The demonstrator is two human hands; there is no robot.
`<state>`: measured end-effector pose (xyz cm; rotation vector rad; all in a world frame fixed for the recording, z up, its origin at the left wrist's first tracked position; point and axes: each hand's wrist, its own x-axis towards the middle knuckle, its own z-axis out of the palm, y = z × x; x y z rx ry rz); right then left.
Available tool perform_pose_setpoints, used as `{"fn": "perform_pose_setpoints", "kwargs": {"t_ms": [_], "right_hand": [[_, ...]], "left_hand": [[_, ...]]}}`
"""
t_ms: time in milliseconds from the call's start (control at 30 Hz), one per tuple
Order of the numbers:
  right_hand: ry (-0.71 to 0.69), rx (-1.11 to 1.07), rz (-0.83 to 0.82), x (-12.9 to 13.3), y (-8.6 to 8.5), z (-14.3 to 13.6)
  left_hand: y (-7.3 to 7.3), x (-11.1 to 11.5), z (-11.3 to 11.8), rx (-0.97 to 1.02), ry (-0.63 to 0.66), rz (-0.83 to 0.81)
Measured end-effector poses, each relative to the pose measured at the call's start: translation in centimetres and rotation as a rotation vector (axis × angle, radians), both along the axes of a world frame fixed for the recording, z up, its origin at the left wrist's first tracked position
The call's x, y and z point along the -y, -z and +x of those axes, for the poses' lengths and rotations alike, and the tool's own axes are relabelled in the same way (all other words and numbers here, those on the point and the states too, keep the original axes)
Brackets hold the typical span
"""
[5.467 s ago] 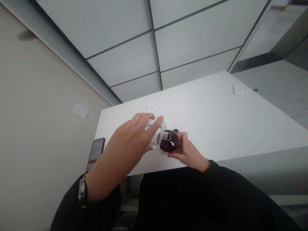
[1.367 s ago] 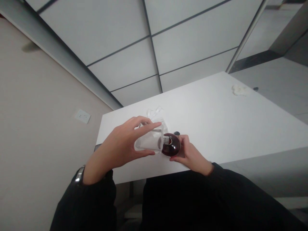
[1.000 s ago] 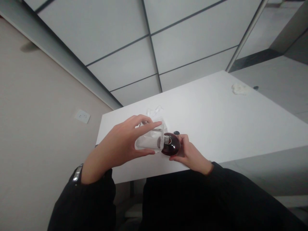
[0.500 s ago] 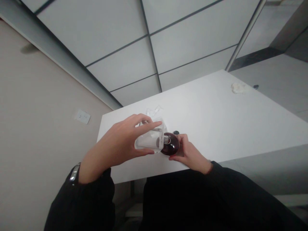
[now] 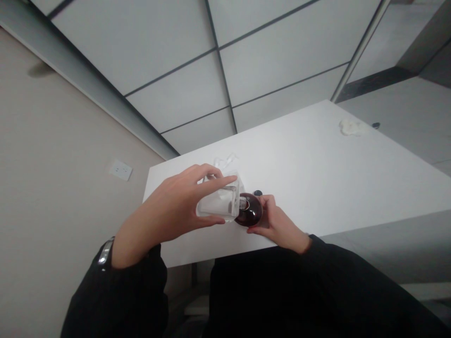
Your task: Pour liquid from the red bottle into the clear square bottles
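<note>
My left hand (image 5: 190,199) is wrapped round a clear, square glass bottle (image 5: 220,203), tilted onto its side with its threaded neck pointing right. That neck meets the mouth of a dark red-brown round bottle (image 5: 250,213); whether the rims touch I cannot tell. Liquid shows inside the clear glass. Gripping the dark bottle from its right side is my right hand (image 5: 276,223), thumb below and fingers above. Just beyond the dark bottle a small black cap (image 5: 258,193) lies on the white table (image 5: 317,173).
Behind the bottles lie small clear pieces (image 5: 227,162), too faint to name. A crumpled whitish thing (image 5: 348,126) sits near the table's far right edge. On the left wall is a power socket (image 5: 121,170). White panels (image 5: 275,56) stand along the table's far side.
Both hands keep their hold on the bottles, with the clear one still tilted at the dark bottle's mouth. My left wrist has shifted slightly left; little else differs.
</note>
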<state>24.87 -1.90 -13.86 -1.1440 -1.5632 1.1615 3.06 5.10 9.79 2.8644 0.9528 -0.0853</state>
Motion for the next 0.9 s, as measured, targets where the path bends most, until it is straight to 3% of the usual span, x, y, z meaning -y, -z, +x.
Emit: {"fn": "perform_pose_setpoints", "kwargs": {"t_ms": [900], "right_hand": [[-0.006,0.027,0.004,-0.08,-0.05,0.16]], "left_hand": [[-0.4,-0.1,-0.1,-0.007,0.02,0.038]]}}
